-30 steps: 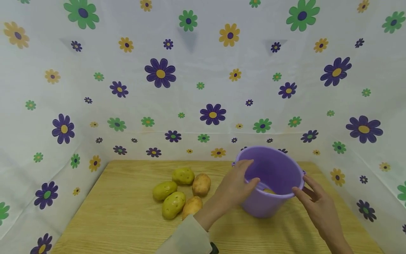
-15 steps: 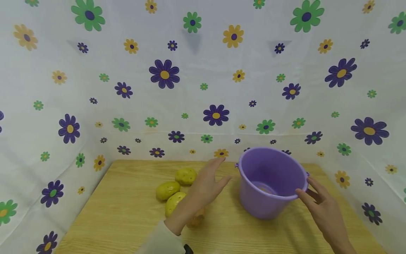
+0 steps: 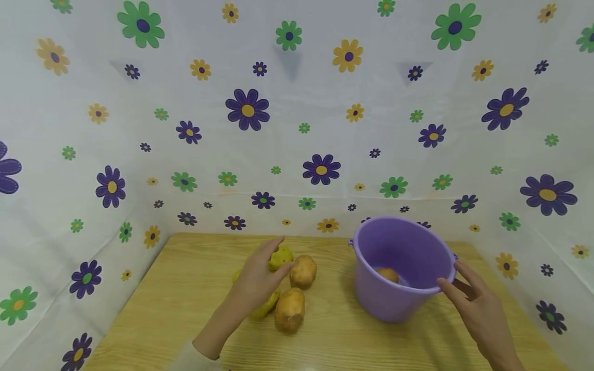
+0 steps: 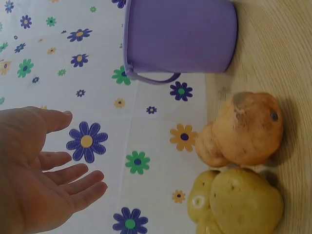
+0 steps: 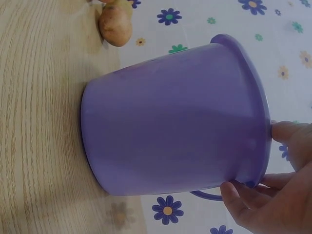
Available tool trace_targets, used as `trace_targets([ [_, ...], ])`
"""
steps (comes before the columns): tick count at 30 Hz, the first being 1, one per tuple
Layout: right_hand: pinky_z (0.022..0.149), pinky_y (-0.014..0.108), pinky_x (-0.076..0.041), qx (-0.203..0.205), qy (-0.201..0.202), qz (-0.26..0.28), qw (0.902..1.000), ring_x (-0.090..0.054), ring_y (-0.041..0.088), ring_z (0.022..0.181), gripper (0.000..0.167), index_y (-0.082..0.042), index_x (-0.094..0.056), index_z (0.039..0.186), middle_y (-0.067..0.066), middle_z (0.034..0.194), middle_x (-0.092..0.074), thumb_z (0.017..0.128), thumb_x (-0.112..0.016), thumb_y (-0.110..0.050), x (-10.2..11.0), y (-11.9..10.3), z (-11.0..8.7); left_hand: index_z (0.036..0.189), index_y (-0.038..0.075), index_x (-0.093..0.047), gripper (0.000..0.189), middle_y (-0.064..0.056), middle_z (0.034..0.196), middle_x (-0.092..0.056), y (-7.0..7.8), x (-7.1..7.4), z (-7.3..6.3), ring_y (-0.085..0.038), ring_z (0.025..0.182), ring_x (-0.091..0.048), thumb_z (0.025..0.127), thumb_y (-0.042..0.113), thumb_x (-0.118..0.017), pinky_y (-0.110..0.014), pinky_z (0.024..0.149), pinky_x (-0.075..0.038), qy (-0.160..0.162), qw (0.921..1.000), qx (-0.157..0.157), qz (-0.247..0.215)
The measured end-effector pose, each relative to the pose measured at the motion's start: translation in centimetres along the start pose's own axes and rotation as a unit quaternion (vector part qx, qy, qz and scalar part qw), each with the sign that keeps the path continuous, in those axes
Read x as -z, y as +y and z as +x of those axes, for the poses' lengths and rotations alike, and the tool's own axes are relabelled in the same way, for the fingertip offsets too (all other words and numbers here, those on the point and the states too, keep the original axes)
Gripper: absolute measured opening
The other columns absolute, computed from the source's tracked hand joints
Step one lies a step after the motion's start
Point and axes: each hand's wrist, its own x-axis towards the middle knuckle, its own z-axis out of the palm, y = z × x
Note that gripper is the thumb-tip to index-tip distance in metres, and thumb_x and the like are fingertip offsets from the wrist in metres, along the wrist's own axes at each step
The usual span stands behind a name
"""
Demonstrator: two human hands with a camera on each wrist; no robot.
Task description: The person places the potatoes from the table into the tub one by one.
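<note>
From afar I see my loose, empty left hand [image 3: 255, 283] nearer to the front brown potato [image 3: 290, 310], lying below and right of it, long axis toward the back edge of the surface [image 3: 334, 345], while my right hand [image 3: 481, 313] pinches the rim of the purple bucket [image 3: 387, 304].

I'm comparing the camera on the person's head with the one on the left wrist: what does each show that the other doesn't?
Only the head view: the right hand holding the rim of the purple bucket, the brown potato inside it, and a pale sleeve.

Only the left wrist view: the bucket's curved handle and all five fingers of the left hand.

Both: the bucket, the left hand, brown potatoes and green potatoes on the wooden table, and the flowered cloth.
</note>
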Motion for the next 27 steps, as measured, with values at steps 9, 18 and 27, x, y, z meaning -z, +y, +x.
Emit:
trace_targets([
  [9,0.075,0.004,-0.048,0.006,0.0,-0.002,1.0,-0.044,-0.026,0.101,0.069,-0.004,-0.039,0.158,0.027,0.162,-0.033,0.102,-0.068,-0.031,0.2,-0.1,-0.1,0.151,0.002,-0.048,0.06,-0.017,0.149,-0.054,-2.7,2.9,-1.7,-0.036,0.131,-0.055,0.098,0.019,-0.073,-0.054,0.105,-0.05,0.024,0.9994,-0.003,0.023],
  [18,0.076,0.004,-0.049,0.004,-0.005,0.005,1.0,-0.045,-0.025,0.103,0.069,-0.005,-0.038,0.159,0.026,0.163,-0.03,0.102,-0.068,-0.03,0.1,0.1,-0.2,0.148,-0.001,-0.05,0.059,-0.022,0.144,-0.056,-4.4,4.3,-3.2,-0.04,0.126,-0.058,0.097,0.013,-0.074,-0.054,0.101,-0.053,0.048,0.9976,-0.009,0.048],
  [27,0.077,0.004,-0.048,0.01,-0.003,0.008,0.9999,-0.045,-0.024,0.103,0.068,-0.005,-0.037,0.159,0.026,0.163,-0.03,0.103,-0.067,-0.029,0.1,0.2,-0.2,0.149,-0.002,-0.049,0.059,-0.022,0.145,-0.055,-5.6,3.7,-4.0,-0.039,0.126,-0.058,0.099,0.017,-0.072,-0.053,0.103,-0.052,0.025,0.9983,0.027,0.045],
])
